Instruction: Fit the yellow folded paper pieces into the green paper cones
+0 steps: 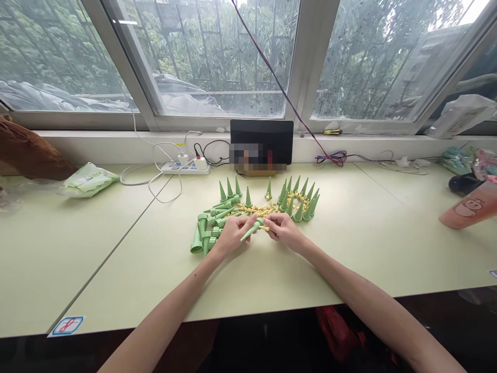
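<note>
My left hand (pixel 235 234) grips a green plastic watering spike (pixel 250 231), its tip pointing down and to the left. At the spike's wide end, my right hand (pixel 285 230) pinches a small yellow plastic piece (pixel 265 228); whether it sits inside the spike I cannot tell. Behind my hands lies a heap of yellow pieces (pixel 261 210). Several green spikes (pixel 308 210) stand point up in a curve at the right, around more yellow pieces. To the left, other spikes (pixel 202 233) lie or lean in a loose pile, with a few standing upright behind.
A black screen (pixel 261 140), partly blurred, stands by the window. Left of it are a white power strip (pixel 186 168) and cables. A green-white packet (pixel 90 180) lies far left. At the right are a pink drink cup (pixel 468 207) and a bundled wire (pixel 332 158).
</note>
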Motion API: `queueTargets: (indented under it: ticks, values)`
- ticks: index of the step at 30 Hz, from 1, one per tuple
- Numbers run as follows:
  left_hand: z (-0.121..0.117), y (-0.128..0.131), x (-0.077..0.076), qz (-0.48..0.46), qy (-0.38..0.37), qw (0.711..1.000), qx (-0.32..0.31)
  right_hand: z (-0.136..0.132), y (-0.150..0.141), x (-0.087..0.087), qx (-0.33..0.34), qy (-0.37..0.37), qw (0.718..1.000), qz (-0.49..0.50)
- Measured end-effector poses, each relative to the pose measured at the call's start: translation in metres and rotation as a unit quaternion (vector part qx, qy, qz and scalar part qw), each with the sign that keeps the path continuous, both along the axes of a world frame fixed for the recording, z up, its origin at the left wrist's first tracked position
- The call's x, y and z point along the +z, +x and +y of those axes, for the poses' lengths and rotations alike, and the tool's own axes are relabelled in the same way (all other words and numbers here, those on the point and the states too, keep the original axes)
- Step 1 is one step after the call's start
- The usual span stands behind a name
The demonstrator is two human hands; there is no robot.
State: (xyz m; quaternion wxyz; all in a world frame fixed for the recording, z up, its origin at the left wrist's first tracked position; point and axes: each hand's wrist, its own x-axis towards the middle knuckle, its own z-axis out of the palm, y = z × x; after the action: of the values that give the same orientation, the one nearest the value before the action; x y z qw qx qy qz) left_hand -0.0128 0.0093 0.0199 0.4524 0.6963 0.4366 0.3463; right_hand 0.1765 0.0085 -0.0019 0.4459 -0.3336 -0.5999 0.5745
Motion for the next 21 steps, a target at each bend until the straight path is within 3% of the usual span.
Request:
queueTargets:
  ticks: [10,21]
  values:
    - [-0.0006,0.0046,-0.0016,0.016,0.064,0.998,0.01,0.0033,0.0002,-0.0014,-0.043,-0.041,0.998,0.022]
    - [0.0014,0.0066,-0.0054,-0.005,0.07,0.998,-0.006,0.0051,-0.0016,-0.002,-0.062,-0.063,0.995,0.048]
